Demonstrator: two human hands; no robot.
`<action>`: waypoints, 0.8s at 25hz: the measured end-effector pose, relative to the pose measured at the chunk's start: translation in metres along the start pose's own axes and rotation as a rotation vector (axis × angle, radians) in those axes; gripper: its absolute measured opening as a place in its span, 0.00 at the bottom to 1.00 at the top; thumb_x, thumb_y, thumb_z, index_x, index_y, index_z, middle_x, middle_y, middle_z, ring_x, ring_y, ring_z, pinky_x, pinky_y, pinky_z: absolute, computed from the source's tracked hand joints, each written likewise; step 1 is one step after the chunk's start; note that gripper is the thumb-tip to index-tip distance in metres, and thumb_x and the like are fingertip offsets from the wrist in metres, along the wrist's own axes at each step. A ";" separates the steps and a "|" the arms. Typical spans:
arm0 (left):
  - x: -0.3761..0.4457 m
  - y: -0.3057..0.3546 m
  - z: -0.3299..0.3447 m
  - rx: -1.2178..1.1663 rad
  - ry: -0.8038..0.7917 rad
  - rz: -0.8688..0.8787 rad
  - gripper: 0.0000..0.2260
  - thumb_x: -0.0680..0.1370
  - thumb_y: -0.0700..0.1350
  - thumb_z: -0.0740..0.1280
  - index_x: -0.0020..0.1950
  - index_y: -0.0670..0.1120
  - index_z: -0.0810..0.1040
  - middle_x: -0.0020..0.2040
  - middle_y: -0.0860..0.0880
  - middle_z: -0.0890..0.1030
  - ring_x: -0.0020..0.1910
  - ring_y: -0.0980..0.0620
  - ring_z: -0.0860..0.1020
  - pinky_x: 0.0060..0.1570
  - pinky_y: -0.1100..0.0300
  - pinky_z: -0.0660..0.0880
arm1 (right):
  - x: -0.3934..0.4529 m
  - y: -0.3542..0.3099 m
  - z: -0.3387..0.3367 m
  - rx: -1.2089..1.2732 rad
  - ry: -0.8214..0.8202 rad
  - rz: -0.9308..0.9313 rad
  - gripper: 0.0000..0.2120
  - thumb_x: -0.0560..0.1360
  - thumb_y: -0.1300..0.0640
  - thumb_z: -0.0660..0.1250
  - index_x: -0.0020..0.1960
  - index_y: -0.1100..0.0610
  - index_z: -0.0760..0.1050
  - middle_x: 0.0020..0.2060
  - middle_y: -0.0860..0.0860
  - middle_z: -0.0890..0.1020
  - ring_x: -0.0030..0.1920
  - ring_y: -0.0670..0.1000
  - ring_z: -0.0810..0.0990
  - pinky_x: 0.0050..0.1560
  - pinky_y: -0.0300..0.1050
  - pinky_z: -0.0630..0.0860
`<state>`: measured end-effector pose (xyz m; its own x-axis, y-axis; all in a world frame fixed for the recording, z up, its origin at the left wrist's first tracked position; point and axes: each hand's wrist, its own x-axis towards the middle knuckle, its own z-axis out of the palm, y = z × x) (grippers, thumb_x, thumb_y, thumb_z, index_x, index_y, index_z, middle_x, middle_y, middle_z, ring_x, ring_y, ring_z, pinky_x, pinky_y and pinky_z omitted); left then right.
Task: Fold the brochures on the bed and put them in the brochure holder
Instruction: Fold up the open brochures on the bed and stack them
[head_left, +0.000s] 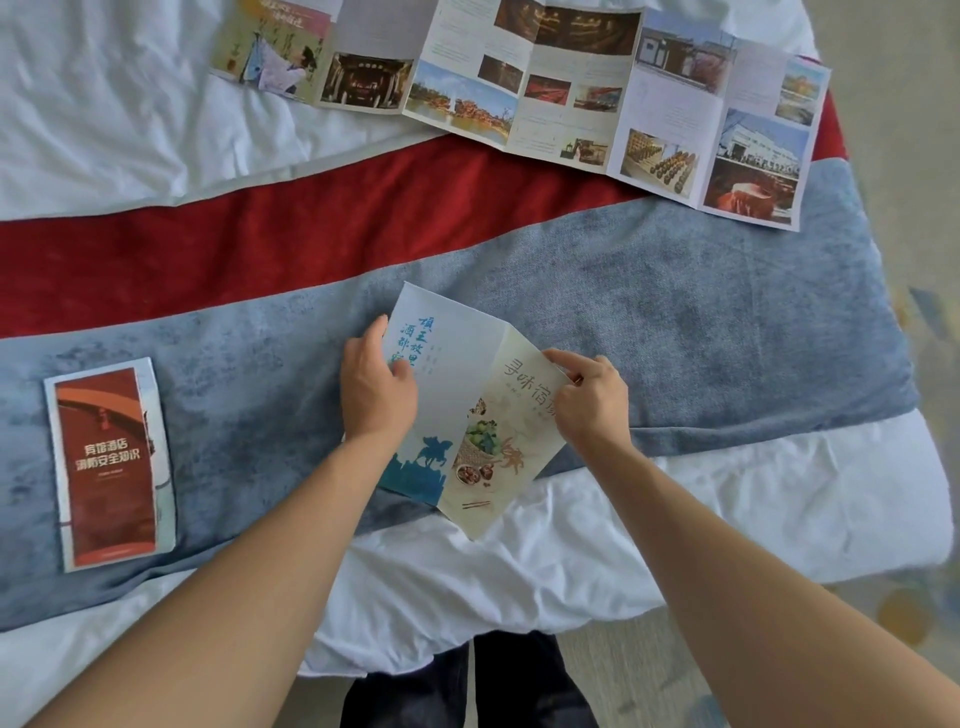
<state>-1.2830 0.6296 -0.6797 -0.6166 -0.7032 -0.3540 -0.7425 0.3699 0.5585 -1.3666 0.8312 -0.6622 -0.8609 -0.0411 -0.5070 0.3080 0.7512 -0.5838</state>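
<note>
A partly folded brochure (457, 384) with a pale blue panel and a cream food panel lies on the blue bed runner (701, 322) near the bed's front edge. My left hand (376, 389) rests on its left blue panel, thumb over the edge. My right hand (592, 400) pinches the top right edge of the cream panel. A folded red brochure (111, 462) lies flat at the left of the runner. Several unfolded brochures (561, 93) with photo panels are spread at the back. No brochure holder is in view.
The bed has a white duvet (104, 104) and a red stripe (260, 239) beside the blue runner. The bed's right edge and the floor (914, 156) lie to the right. My legs stand against the front edge.
</note>
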 end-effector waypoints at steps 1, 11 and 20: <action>0.004 0.000 -0.002 -0.073 0.023 -0.049 0.22 0.79 0.38 0.62 0.73 0.51 0.70 0.64 0.45 0.74 0.62 0.45 0.74 0.59 0.53 0.72 | -0.001 -0.001 0.002 0.006 -0.003 -0.006 0.29 0.69 0.70 0.56 0.60 0.49 0.83 0.45 0.51 0.74 0.47 0.49 0.74 0.50 0.38 0.68; 0.000 0.007 0.003 -0.052 -0.079 -0.032 0.19 0.79 0.41 0.62 0.70 0.52 0.74 0.60 0.48 0.74 0.60 0.47 0.74 0.58 0.56 0.71 | -0.008 -0.012 0.017 0.165 0.141 0.154 0.25 0.75 0.62 0.62 0.72 0.56 0.71 0.58 0.54 0.73 0.57 0.53 0.74 0.62 0.42 0.67; -0.030 0.003 0.009 0.229 -0.045 0.073 0.24 0.77 0.43 0.63 0.74 0.44 0.68 0.63 0.43 0.74 0.62 0.43 0.70 0.53 0.48 0.72 | -0.069 -0.021 0.065 0.426 0.038 0.567 0.27 0.69 0.59 0.63 0.69 0.55 0.70 0.62 0.55 0.76 0.60 0.59 0.77 0.59 0.56 0.77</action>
<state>-1.2686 0.6567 -0.6741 -0.6783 -0.6435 -0.3546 -0.7320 0.5504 0.4015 -1.2876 0.7753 -0.6561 -0.5323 0.3088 -0.7882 0.8376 0.3270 -0.4376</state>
